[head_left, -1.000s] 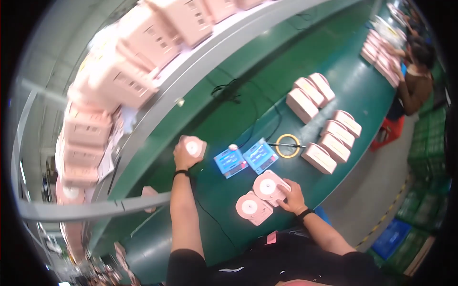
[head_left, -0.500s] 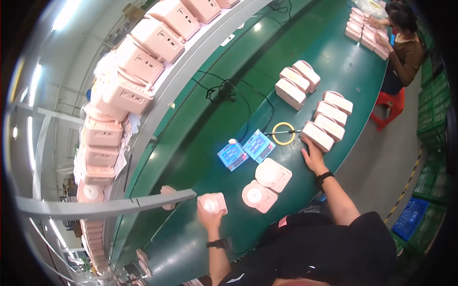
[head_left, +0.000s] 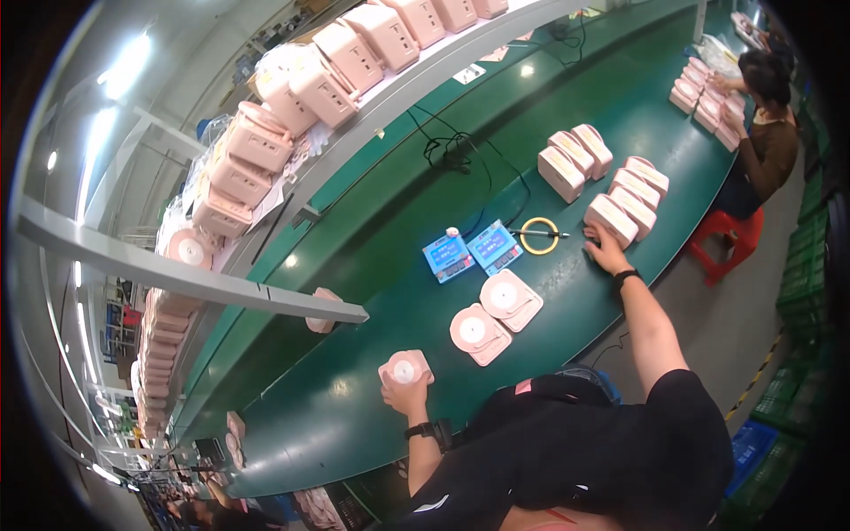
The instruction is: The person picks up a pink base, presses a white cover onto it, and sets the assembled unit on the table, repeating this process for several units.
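Observation:
Beside the table's near left part, my left hand (head_left: 405,395) is closed around a pink record-player-shaped device (head_left: 417,362) with a white disc on top. Farther right, my right hand (head_left: 608,253) rests its fingertips against the nearest pink device (head_left: 611,218) of a row standing on edge. Its thumb is apart from the fingers, and that device stays in the row. Between my hands two more devices lie flat, discs up: one at the left (head_left: 477,334), the other at the right (head_left: 511,299).
Two blue meters (head_left: 471,254) with lit screens sit behind the flat devices, beside a yellow ring (head_left: 540,235) and a pen-like tool. Black cables (head_left: 450,150) cross the green table. A grey bar (head_left: 204,276) juts in from the left. A co-worker (head_left: 768,133) sits at the far right.
The whole view has shifted and turned. My left hand now grips the device from its near side, rather than over its top. My right hand stays at the same row.

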Demonstrator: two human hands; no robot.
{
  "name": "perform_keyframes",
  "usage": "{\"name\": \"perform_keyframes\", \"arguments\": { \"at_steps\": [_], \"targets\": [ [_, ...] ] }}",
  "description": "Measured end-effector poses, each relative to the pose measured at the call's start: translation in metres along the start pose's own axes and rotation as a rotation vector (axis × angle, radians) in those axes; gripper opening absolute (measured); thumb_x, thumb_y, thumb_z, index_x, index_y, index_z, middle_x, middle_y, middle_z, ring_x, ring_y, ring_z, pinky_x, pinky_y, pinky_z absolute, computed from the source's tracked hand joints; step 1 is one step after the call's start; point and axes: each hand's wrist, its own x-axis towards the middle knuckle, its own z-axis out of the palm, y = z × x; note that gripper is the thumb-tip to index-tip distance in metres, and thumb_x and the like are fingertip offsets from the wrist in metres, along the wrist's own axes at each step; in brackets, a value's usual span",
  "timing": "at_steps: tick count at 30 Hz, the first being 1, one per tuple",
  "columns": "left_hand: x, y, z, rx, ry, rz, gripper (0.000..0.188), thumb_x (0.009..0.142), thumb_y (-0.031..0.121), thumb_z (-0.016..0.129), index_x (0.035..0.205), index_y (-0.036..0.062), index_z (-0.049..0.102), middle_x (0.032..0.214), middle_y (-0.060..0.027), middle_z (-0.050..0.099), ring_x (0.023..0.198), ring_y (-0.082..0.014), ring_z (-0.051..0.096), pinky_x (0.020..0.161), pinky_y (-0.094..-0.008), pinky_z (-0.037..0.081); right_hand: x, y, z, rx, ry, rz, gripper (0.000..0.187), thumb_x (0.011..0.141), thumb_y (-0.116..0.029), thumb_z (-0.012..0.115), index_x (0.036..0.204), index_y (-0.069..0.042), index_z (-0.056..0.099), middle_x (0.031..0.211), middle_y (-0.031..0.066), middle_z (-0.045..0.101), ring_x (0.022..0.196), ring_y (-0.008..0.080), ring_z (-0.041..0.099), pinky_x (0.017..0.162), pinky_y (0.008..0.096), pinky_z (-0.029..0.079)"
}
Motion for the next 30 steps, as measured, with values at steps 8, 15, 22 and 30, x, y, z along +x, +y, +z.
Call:
{"name": "perform_keyframes", "arguments": {
  "at_steps": [8, 15, 22, 30],
  "targets": [
    [-0.02, 0.014, -0.026, -0.102, -0.165, 0.105, 0.105, 0.053, 0.047, 0.084, 0.134, 0.0046, 0.033, 0.115, -0.0235, 0.055, 0.105, -0.0382, 0.055, 0.09, -0.0441, 0.045, 0.046, 0.025, -0.06, 0.056, 0.03, 0.45, 0.022, 0.082, -0.009, 0.059, 0.096, 0.006, 0.065, 0.085, 0.0134, 0.068, 0.076, 0.0187, 0.065, 0.071, 0.0278, 0.052],
    [-0.054, 0.01, 0.01, -0.325, -0.326, 0.286, 0.083, 0.066, 0.038, 0.079, 0.12, -0.0132, 0.042, 0.081, -0.0169, 0.067, 0.078, -0.0289, 0.067, 0.072, -0.0342, 0.052, -0.012, -0.063, 0.032, -0.051, 0.17, 0.185, 0.02, 0.081, -0.013, 0.062, 0.098, -0.002, 0.064, 0.088, 0.0099, 0.067, 0.079, 0.0173, 0.063, 0.072, 0.0298, 0.051],
    [-0.014, 0.013, 0.001, -0.351, -0.161, 0.433, 0.046, 0.076, 0.03, 0.07, 0.103, -0.0043, 0.059, 0.096, -0.0232, 0.064, 0.094, -0.0386, 0.061, 0.081, -0.0443, 0.049, -0.051, -0.109, 0.089, -0.23, 0.156, -0.15, 0.033, 0.076, -0.008, 0.063, 0.108, -0.004, 0.059, 0.109, 0.0144, 0.06, 0.109, 0.0313, 0.055, 0.091, 0.0384, 0.045],
    [-0.02, -0.021, 0.04, -0.383, -0.009, 0.475, 0.036, 0.077, 0.026, 0.071, 0.097, -0.0023, 0.059, 0.084, -0.0183, 0.067, 0.085, -0.033, 0.065, 0.075, -0.0392, 0.05, 0.009, -0.077, 0.077, -0.788, 0.148, -0.151, 0.038, 0.072, -0.013, 0.067, 0.109, -0.005, 0.059, 0.121, 0.0136, 0.053, 0.117, 0.034, 0.046, 0.098, 0.0438, 0.038]
  ]
}}
